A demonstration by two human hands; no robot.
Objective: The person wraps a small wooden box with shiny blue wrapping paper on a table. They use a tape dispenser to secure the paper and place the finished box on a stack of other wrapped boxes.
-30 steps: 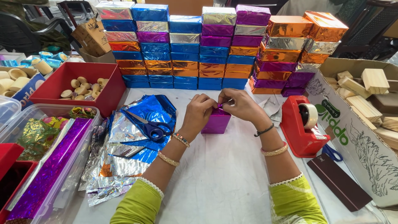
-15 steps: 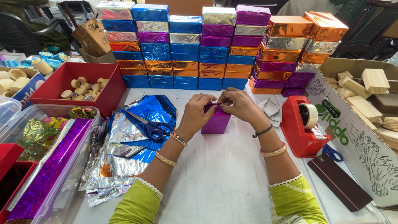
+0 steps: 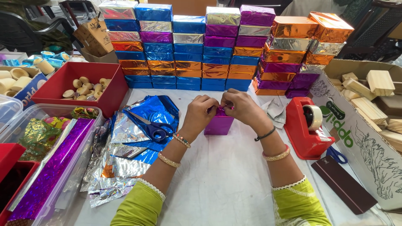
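A purple foil box stood upright mid-counter, its top under the fingers of both hands. Behind it rose a wall of foil-wrapped boxes in blue, orange, silver and purple, stacked in rows. At the right edge stood a white carton with green lettering and a line drawing. A brown cardboard box sat far left.
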